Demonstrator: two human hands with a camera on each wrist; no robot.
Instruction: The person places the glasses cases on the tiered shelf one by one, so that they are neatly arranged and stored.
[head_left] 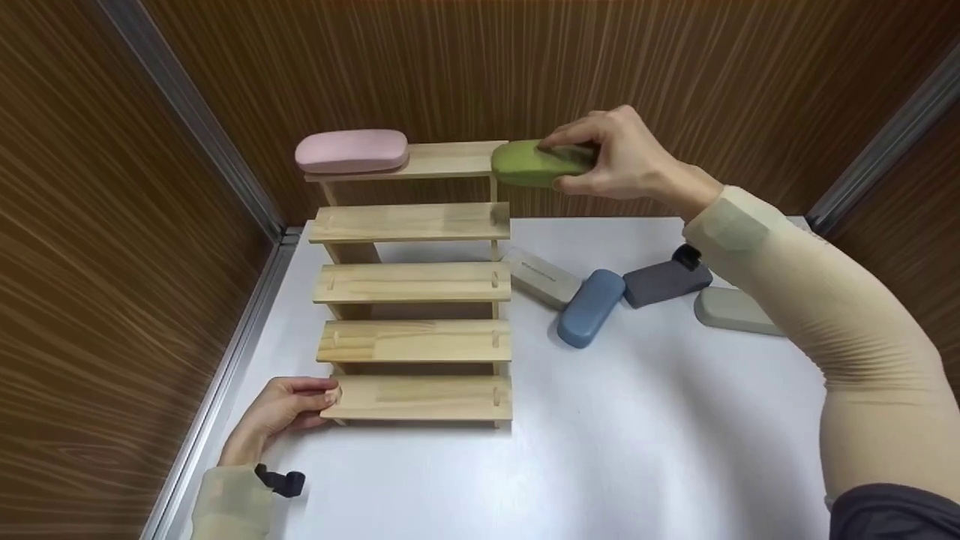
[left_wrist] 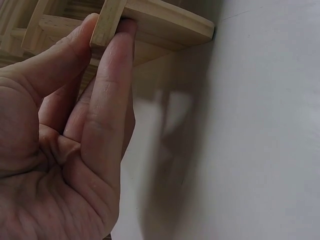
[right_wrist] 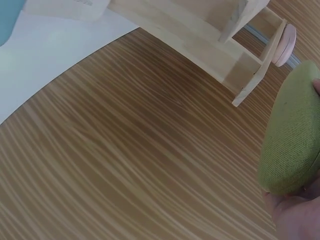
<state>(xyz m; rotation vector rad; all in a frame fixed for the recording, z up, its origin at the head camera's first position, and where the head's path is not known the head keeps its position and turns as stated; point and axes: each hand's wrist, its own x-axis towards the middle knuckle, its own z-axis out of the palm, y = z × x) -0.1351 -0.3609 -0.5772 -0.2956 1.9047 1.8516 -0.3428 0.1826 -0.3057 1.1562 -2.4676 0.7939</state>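
Note:
A green glasses case [head_left: 525, 165] is in my right hand [head_left: 619, 154], thumb and fingers gripping its right end. Its left end overlaps the right edge of the top shelf in the head view; in the right wrist view the green case [right_wrist: 292, 132] shows a woven surface. The stepped wooden rack [head_left: 412, 281] stands on the white table. With thumb and fingers, my left hand [head_left: 289, 409] pinches the left end of the lowest shelf; the left wrist view shows the shelf's wooden edge [left_wrist: 107, 25] between them. A pink glasses case [head_left: 352, 150] lies on the top shelf's left half.
Right of the rack lie a pale case with lettering [head_left: 541, 277], a blue case [head_left: 591, 307], a dark grey case [head_left: 664, 283] and a light grey-green case [head_left: 735, 310], partly behind my right forearm. Wood-grain panels [head_left: 450, 67] wall the white table [head_left: 637, 442] at the back and sides.

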